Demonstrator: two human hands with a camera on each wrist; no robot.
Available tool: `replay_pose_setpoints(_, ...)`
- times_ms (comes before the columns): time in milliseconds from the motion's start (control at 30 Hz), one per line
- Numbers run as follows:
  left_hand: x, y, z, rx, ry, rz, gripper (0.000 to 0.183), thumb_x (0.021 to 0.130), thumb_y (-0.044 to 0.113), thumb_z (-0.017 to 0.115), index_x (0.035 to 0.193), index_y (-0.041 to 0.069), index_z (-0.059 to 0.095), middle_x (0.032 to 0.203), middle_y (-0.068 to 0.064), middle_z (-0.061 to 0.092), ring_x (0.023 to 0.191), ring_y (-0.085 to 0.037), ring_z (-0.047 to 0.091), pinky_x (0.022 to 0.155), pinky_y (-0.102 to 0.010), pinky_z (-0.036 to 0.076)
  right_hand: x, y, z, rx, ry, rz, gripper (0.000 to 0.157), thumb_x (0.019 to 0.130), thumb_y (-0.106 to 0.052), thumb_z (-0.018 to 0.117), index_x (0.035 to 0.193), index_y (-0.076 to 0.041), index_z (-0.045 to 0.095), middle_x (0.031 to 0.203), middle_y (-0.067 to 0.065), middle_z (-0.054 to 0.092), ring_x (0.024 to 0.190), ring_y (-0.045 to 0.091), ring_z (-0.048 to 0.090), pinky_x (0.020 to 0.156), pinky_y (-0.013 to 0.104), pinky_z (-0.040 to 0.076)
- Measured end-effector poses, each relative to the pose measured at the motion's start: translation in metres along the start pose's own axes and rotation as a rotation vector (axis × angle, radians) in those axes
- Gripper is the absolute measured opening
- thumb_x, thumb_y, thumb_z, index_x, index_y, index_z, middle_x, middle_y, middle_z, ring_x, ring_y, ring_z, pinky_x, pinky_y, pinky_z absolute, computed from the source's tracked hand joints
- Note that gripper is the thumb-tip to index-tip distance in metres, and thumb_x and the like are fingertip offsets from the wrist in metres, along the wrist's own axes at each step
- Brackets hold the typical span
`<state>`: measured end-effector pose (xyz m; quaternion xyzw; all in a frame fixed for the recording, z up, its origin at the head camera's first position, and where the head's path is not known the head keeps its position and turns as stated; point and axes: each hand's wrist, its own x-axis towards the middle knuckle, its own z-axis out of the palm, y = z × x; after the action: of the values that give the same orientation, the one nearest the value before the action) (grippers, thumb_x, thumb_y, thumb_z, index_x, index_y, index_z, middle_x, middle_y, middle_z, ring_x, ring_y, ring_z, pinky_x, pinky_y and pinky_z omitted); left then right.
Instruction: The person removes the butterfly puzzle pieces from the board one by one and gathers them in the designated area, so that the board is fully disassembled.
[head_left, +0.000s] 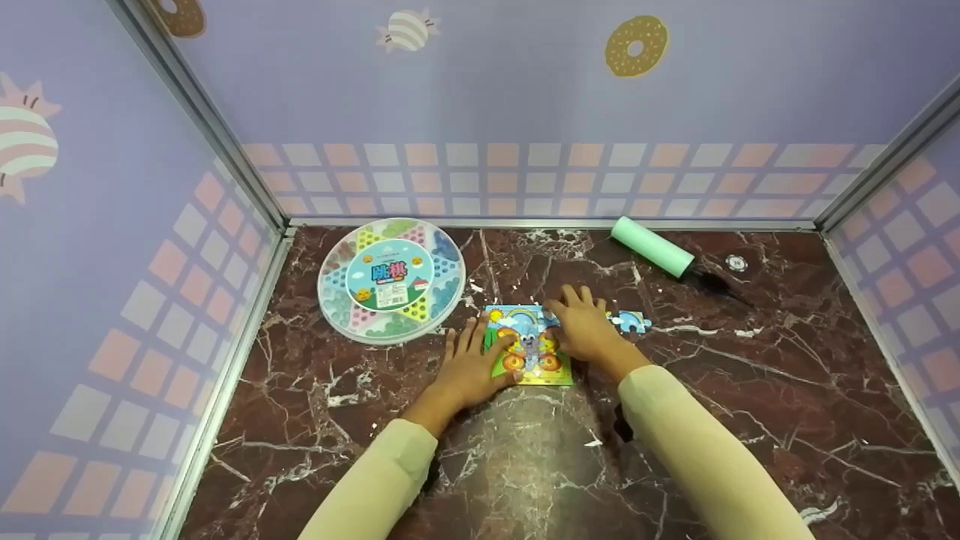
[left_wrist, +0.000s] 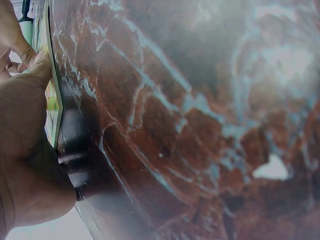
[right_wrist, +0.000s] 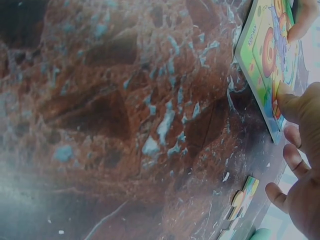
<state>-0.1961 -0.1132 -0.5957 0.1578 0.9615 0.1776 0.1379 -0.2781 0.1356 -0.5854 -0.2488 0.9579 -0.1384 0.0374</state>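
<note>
A small jigsaw puzzle [head_left: 531, 352] with a cartoon elephant, a rainbow and a sun lies flat on the dark marbled tabletop. My left hand [head_left: 470, 373] rests along its left side, fingers spread and the thumb lying over the lower part of the picture. At the upper right corner is my right hand [head_left: 587, 328], its thumb pressing on the puzzle's face while the other fingers extend past the edge. The right wrist view shows that thumb [right_wrist: 290, 102] touching the surface near the corner. Right of the hand lies a loose blue puzzle piece [head_left: 631, 322]; others are partly hidden behind the hand.
A round, clear-lidded Chinese checkers box [head_left: 391, 281] lies at the back left. Towards the back right are a mint-green cylinder [head_left: 652, 246] with a dark end and a small round chip [head_left: 737, 262]. Patterned panels [head_left: 525, 180] wall the table at the back and sides.
</note>
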Motion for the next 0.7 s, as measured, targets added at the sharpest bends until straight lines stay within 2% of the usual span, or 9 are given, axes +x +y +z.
replay_pose_setpoints(300, 0.001, -0.001, 0.001, -0.018, -0.011, -0.001, 0.074, 0.110, 0.066, 0.053, 0.173, 0.031, 0.037, 0.187, -0.021, 0.001, 0.174, -0.045, 0.002, 0.138, -0.071, 0.001, -0.001, 0.000, 0.000, 0.019, 0.019, -0.017, 0.040, 0.103, -0.022, 0.077, 0.141, -0.010, 0.071, 0.140, 0.017, 0.054, 0.133, 0.043, 0.048, 0.103, 0.074, 0.046)
replay_pose_setpoints(433, 0.003, -0.003, 0.002, -0.031, 0.005, 0.012, 0.073, 0.109, 0.066, 0.054, 0.171, 0.031, 0.038, 0.187, -0.022, 0.003, 0.174, -0.046, 0.004, 0.138, -0.072, 0.002, -0.002, 0.000, 0.000, 0.017, 0.015, -0.021, 0.039, 0.105, -0.024, 0.076, 0.142, -0.012, 0.071, 0.141, 0.016, 0.056, 0.135, 0.042, 0.051, 0.103, 0.073, 0.046)
replay_pose_setpoints(700, 0.011, -0.013, 0.015, -0.056, 0.012, 0.006, 0.080, 0.106, 0.074, 0.053, 0.173, 0.034, 0.038, 0.188, -0.018, -0.002, 0.174, -0.044, -0.001, 0.137, -0.072, -0.003, -0.004, -0.001, -0.001, -0.026, 0.012, -0.072, 0.040, 0.106, -0.026, 0.075, 0.143, -0.011, 0.070, 0.141, 0.017, 0.059, 0.134, 0.044, 0.058, 0.102, 0.071, 0.049)
